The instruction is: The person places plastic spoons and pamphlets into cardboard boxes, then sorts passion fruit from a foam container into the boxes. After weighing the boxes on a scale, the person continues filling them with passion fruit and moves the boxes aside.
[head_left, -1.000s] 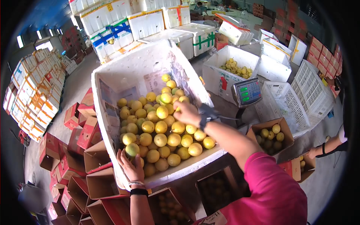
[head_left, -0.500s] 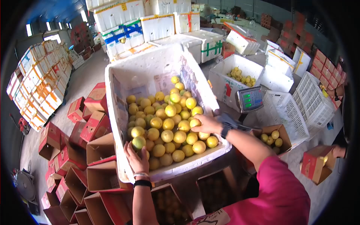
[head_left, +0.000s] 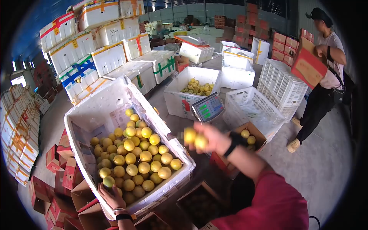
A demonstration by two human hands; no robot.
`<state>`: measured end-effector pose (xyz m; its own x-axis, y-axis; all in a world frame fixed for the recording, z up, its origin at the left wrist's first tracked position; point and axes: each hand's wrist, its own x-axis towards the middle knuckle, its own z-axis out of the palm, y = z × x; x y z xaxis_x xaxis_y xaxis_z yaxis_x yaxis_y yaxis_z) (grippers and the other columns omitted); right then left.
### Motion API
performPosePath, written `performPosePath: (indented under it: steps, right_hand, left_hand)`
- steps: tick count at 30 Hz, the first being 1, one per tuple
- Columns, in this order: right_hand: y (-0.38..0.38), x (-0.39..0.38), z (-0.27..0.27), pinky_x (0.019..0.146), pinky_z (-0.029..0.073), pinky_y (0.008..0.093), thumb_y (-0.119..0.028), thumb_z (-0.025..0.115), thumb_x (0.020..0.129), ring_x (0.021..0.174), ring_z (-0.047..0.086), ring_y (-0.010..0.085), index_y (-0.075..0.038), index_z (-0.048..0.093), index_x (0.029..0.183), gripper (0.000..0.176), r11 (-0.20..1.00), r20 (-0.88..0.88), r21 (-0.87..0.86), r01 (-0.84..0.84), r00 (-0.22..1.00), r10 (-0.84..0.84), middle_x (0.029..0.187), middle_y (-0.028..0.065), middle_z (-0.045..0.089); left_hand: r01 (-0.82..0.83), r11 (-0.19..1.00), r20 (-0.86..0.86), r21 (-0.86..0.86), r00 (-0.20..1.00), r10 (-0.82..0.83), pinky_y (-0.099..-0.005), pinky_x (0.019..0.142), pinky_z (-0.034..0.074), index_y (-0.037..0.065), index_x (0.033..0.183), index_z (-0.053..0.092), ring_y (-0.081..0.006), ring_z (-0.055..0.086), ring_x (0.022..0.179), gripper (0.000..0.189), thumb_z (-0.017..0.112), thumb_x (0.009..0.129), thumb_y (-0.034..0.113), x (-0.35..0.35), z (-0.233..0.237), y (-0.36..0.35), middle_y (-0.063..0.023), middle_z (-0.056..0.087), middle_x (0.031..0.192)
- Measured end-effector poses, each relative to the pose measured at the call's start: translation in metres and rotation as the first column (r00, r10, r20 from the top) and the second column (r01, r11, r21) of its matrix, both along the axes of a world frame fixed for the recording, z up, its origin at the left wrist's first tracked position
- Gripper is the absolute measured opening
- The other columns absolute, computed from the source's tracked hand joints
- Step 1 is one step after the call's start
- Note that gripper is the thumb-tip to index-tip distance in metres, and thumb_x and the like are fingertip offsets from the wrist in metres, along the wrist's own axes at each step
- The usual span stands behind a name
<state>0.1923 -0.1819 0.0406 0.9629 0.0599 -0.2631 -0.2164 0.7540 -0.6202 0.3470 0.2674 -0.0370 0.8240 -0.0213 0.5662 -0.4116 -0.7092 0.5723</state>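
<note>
My right hand is blurred in mid-air, right of a large white foam box. Its fingers are closed around two yellow passion fruits. At the box's near left side, my left hand has its thumb and fingers around a greenish-yellow passion fruit. Many more yellow passion fruits are piled in the box over paper lining. Below my right forearm, an open red carton holds a few passion fruits, partly hidden by the arm.
A scale display with green digits stands ahead, before another foam box of passion fruits. White plastic crates are at right. A co-worker there carries a red carton. Open cartons lie left; stacked foam boxes rise behind.
My right hand has left the pile and moved right, out over the box's side, with two passion fruits. The view has turned right, and the co-worker with a carton now shows more fully.
</note>
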Motion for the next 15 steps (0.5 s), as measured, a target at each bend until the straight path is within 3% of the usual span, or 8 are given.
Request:
performPosePath:
  steps: [1,3,4,6,8,11,12,15]
  right_hand:
    - [-0.024,0.018,0.036,0.053,0.053,0.0426,-0.057,0.035,0.094,0.077,0.062,0.036,-0.009,0.052,0.118,0.056,0.97,0.021,0.24,0.048,0.998,-0.054,0.104,0.0221,0.06]
    - [-0.105,0.07,0.068,0.077,0.051,0.0537,-0.053,0.046,0.092,0.101,0.054,0.0425,-0.009,0.042,0.128,0.058,0.847,0.203,0.152,0.509,0.823,-0.531,0.119,0.0242,0.05]
    - [-0.097,0.068,0.115,0.086,0.046,0.0576,-0.046,0.05,0.091,0.112,0.048,0.0416,-0.01,0.036,0.134,0.058,0.643,-0.028,0.062,0.763,0.645,-0.763,0.132,0.0227,0.042]
    - [-0.103,0.082,0.134,0.086,0.046,0.0566,-0.042,0.052,0.089,0.117,0.047,0.0382,-0.01,0.041,0.133,0.055,0.74,0.01,-0.103,0.665,0.744,-0.668,0.132,0.0183,0.045]
    - [-0.044,0.091,0.121,0.088,0.047,0.0472,-0.035,0.058,0.086,0.116,0.048,0.0278,-0.013,0.045,0.13,0.051,0.436,0.323,-0.586,0.683,0.691,-0.647,0.128,0.0118,0.049]
    - [0.038,0.11,0.051,0.075,0.048,0.0288,-0.018,0.062,0.088,0.093,0.056,0.0102,-0.01,0.054,0.119,0.034,0.514,0.324,-0.808,0.289,0.946,-0.023,0.102,0.0023,0.06]
    - [0.072,0.116,0.027,0.071,0.049,0.0281,-0.013,0.061,0.088,0.083,0.058,0.011,-0.007,0.055,0.117,0.03,0.496,0.395,-0.83,0.255,0.897,0.198,0.096,0.0024,0.06]
    - [0.16,0.152,-0.031,0.081,0.05,0.0355,-0.021,0.066,0.083,0.096,0.062,0.0237,-0.004,0.053,0.121,0.044,0.248,0.325,-0.937,0.247,0.877,0.353,0.105,0.0143,0.061]
  left_hand:
    - [0.015,1.0,0.006,-0.002,1.0,-0.015,-0.0459,0.105,0.034,-0.001,0.128,0.043,-0.0381,0.041,0.124,0.051,0.064,0.084,0.017,0.001,-0.001,0.001,-0.0203,0.042,0.133]
    - [0.007,0.999,-0.021,-0.032,1.0,-0.008,-0.0454,0.107,0.032,-0.001,0.128,0.043,-0.0388,0.041,0.125,0.052,0.064,0.082,0.013,-0.004,0.004,-0.004,-0.0213,0.043,0.133]
    - [-0.007,0.999,-0.034,-0.044,0.999,0.005,-0.0452,0.107,0.031,-0.002,0.128,0.043,-0.0392,0.041,0.125,0.053,0.065,0.081,0.012,-0.004,0.004,-0.004,-0.0216,0.043,0.132]
    - [-0.003,1.0,-0.043,0.004,0.999,0.004,-0.0451,0.108,0.03,-0.003,0.128,0.042,-0.0404,0.04,0.124,0.055,0.065,0.08,0.01,0.003,-0.002,0.0,-0.0226,0.043,0.132]
    - [-0.013,1.0,-0.044,-0.001,0.999,0.013,-0.045,0.106,0.032,-0.002,0.127,0.042,-0.0402,0.042,0.123,0.054,0.066,0.08,0.01,-0.004,0.011,-0.004,-0.0226,0.044,0.131]
    - [0.001,0.995,0.006,-0.103,1.0,-0.001,-0.0454,0.103,0.036,-0.002,0.127,0.042,-0.0395,0.045,0.12,0.054,0.067,0.082,0.014,-0.003,0.005,-0.002,-0.0218,0.045,0.13]
    - [0.009,0.986,-0.009,-0.167,1.0,-0.011,-0.0444,0.103,0.036,-0.002,0.128,0.042,-0.0394,0.046,0.118,0.055,0.066,0.085,0.02,-0.007,0.008,-0.002,-0.0221,0.045,0.13]
    - [0.019,0.966,0.0,-0.257,1.0,-0.02,-0.0404,0.101,0.037,-0.002,0.13,0.039,-0.0336,0.049,0.116,0.056,0.063,0.089,0.026,-0.012,0.007,0.0,-0.0214,0.046,0.127]
